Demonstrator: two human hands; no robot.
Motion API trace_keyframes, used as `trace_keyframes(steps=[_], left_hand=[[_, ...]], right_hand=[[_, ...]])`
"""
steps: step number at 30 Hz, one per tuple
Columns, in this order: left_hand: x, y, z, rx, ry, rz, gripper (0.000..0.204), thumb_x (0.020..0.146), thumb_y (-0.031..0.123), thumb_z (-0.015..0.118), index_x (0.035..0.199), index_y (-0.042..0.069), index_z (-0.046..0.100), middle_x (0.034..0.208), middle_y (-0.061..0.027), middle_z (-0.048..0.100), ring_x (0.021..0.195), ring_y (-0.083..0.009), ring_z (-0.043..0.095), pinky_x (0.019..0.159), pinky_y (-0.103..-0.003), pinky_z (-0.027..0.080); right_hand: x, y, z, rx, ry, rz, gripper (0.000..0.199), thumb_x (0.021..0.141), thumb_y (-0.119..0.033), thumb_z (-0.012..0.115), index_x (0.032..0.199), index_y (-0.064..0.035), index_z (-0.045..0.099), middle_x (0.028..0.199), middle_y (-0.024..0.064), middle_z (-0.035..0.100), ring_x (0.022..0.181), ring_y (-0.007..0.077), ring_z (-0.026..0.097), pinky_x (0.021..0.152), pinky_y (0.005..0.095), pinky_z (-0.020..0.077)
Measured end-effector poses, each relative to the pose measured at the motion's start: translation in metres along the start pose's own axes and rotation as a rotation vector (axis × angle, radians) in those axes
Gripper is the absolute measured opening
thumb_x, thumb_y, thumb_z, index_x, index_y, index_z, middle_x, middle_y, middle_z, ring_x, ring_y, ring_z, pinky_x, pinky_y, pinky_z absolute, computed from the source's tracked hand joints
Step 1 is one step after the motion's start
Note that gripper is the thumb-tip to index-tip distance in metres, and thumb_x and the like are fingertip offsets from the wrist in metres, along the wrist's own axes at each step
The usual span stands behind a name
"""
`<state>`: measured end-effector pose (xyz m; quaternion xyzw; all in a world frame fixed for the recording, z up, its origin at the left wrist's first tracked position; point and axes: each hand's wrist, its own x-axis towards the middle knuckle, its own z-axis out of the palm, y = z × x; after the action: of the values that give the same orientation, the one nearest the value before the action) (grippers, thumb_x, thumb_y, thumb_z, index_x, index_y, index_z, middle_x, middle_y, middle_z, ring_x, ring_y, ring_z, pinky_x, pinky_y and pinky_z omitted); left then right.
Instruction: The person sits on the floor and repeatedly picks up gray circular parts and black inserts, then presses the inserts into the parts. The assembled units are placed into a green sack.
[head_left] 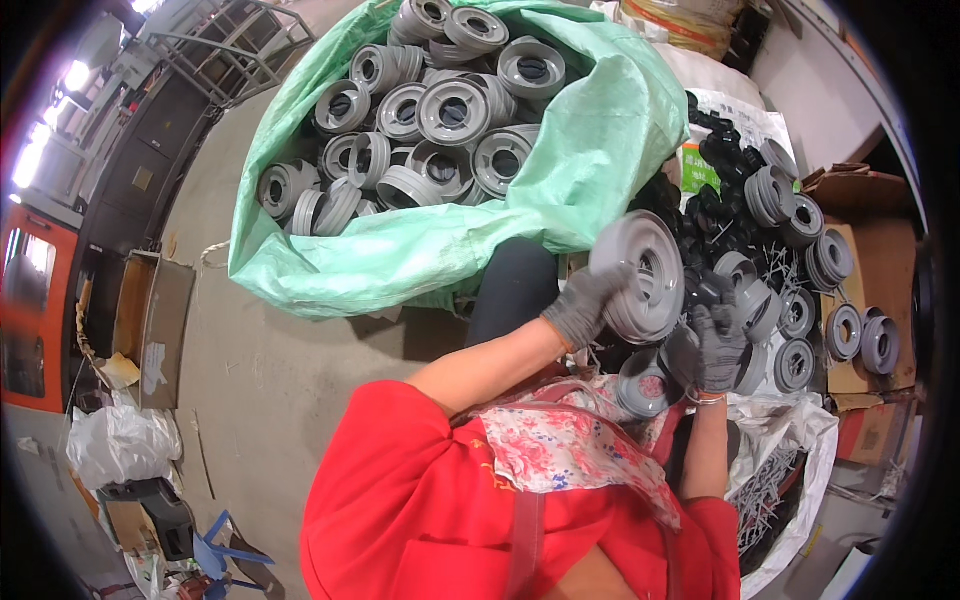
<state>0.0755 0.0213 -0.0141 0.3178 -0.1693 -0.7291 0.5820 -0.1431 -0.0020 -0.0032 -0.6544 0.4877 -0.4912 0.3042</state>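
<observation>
A round grey plastic ring part (657,281) with a stepped rim and an open centre is tilted up in front of me. My left hand (590,303), in a grey glove, grips its left edge. Beside it, to the right, my gloved right hand (720,348) has its fingers curled up against a small black plastic part (706,288). Another grey ring part (645,385) sits below, close to my apron. Part of the right hand's grip is hidden among the pieces behind it.
A green woven sack (590,165) full of grey ring parts (455,110) stands ahead. Black parts (722,160) and more grey rings (828,258) pile up at right, by a cardboard box (880,235). A white sack (810,440) holds thin grey sprues (768,495).
</observation>
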Motion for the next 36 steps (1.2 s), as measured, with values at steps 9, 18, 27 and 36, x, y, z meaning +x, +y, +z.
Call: trace_keyframes(steps=[9,18,27,36], left_hand=[[-0.009,-0.006,-0.020,-0.512,-0.124,-0.043,0.047,0.088,0.022,0.056,0.129,0.002,0.043,0.123,-0.0164,0.054,0.111,-0.0282,0.056,0.099,-0.042,0.046],[-0.020,-0.021,-0.025,0.310,0.027,-0.154,0.085,0.081,0.038,0.068,0.141,-0.003,0.024,0.123,-0.0169,0.055,0.109,-0.0201,0.055,0.094,-0.028,0.042],[-0.023,-0.018,-0.036,1.072,0.025,0.400,0.068,0.068,0.035,0.079,0.121,0.005,0.052,0.103,-0.0127,0.065,0.091,-0.0232,0.063,0.082,-0.033,0.050],[-0.044,0.029,-0.030,1.015,-0.169,0.027,0.058,0.074,0.050,0.070,0.107,0.003,0.062,0.090,-0.0157,0.068,0.085,-0.0223,0.065,0.077,-0.032,0.050]], right_hand=[[-0.015,0.028,0.009,0.363,-0.106,0.011,0.033,0.082,-0.009,0.060,0.114,-0.0014,0.059,0.120,0.0113,0.059,0.111,0.0256,0.056,0.097,0.0383,0.0415],[-0.030,0.032,0.053,0.913,-0.246,0.419,0.045,0.085,-0.012,0.059,0.128,-0.0022,0.048,0.127,0.0099,0.053,0.116,0.0247,0.051,0.099,0.0375,0.0423],[-0.022,0.030,0.068,0.107,-0.219,0.272,0.051,0.069,-0.003,0.073,0.115,-0.0002,0.052,0.103,0.0058,0.058,0.093,0.0152,0.055,0.085,0.0283,0.0470],[-0.028,-0.010,0.065,-0.430,-0.419,-0.092,0.068,0.059,-0.016,0.074,0.120,0.0016,0.049,0.113,0.0217,0.054,0.108,0.0364,0.052,0.095,0.0419,0.0412]])
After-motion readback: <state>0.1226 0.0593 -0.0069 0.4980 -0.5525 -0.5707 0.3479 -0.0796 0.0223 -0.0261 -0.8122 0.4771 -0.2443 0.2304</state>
